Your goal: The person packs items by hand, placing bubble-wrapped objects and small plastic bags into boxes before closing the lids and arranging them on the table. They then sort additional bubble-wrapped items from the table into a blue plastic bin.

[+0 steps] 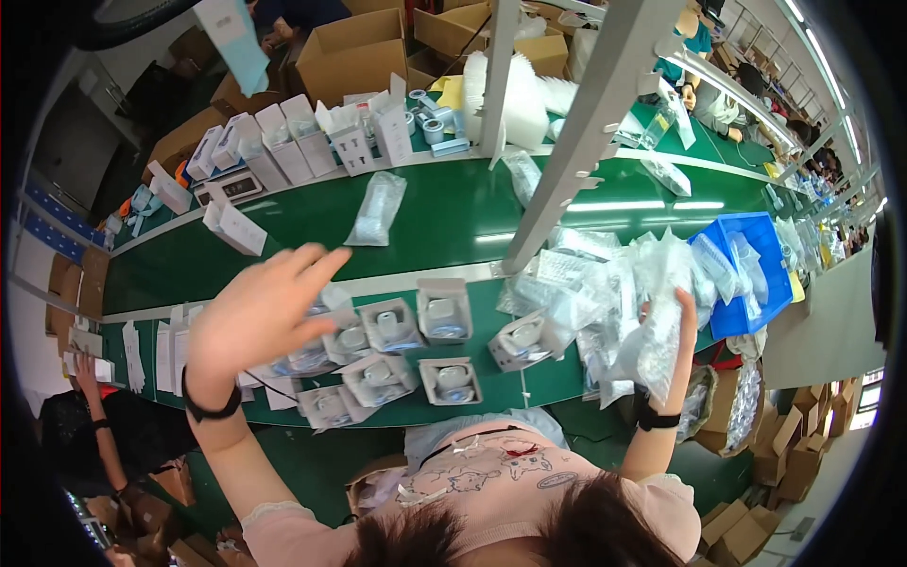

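My left hand point(253, 312) is raised with its fingers apart and holds nothing. It hovers over the left end of a group of small open white boxes point(445, 314), hiding some of them. Pale rounded items show inside these boxes. On the right, my right hand point(687, 331) grips a clear bubble-wrap pouch point(654, 345), which hides most of its fingers. The pouch hangs tilted beside a heap of similar bubble-wrap pouches point(590, 283). What is inside the gripped pouch cannot be made out.
A green conveyor belt point(444, 222) crosses ahead, carrying a wrapped packet point(378, 210) and a white box point(234, 230). A slanting metal post point(590, 132) rises beyond the bench. A blue bin point(779, 283) stands right. At far left, another person's hand point(86, 371) touches the bench.
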A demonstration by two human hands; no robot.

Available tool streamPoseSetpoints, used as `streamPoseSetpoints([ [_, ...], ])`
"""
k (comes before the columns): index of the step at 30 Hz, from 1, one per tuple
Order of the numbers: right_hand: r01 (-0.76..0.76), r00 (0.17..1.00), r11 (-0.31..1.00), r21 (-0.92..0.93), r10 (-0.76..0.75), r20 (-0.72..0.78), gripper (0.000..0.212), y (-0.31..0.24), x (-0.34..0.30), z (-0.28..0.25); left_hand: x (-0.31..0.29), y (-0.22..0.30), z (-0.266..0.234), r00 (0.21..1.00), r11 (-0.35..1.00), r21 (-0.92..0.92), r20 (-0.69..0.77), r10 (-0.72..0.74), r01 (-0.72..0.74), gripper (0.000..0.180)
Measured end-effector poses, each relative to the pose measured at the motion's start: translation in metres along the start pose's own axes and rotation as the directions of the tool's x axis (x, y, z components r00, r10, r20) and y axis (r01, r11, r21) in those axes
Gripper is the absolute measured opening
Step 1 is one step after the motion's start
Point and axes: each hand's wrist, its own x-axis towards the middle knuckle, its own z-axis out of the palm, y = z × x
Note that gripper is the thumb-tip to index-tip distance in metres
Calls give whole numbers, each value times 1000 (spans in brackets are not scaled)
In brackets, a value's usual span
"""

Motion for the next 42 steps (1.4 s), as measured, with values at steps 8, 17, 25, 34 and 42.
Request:
streamPoseSetpoints([
  [8,442,894,-47,-896,-53,444,59,59,177,-23,242,-118,92,784,862,299,368,-500,409,48],
  [17,776,616,-542,-324,763,199,63,70,243,16,239,-233,198,570,603,91,244,-785,792,73],
  [25,731,446,451,-512,251,859,80,190,345,129,220,-260,250,392,396,-33,238,-889,918,90],
  [34,622,728,106,-776,287,623,88,287,378,153,218,-270,267,171,148,-141,176,-969,979,83],
  [42,139,824,559,-817,393,409,83,297,354,143,231,-196,154,560,443,-343,463,-687,828,62],
])
